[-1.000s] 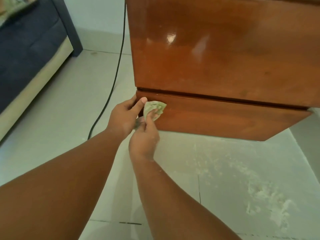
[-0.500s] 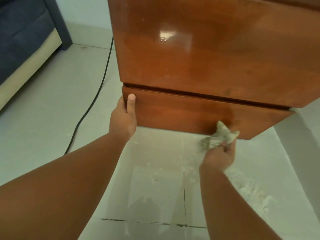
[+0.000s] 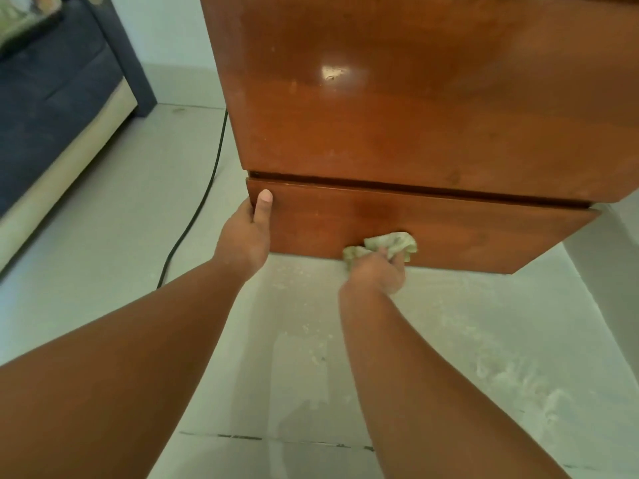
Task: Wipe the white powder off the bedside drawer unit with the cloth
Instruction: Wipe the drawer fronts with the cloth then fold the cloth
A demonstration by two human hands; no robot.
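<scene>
Head view puts us about midway, we judge: our right hand (image 3: 377, 273) grips the bunched cloth (image 3: 392, 243) against the lower edge of the bottom drawer (image 3: 484, 236), while our left hand (image 3: 246, 236) clasps that drawer's left corner, thumb on its front. The drawer unit (image 3: 415, 126) shows only faint specks, white powder (image 3: 511, 378) lies on the floor (image 3: 103, 219), and the unit's top and sides are out of view.
</scene>
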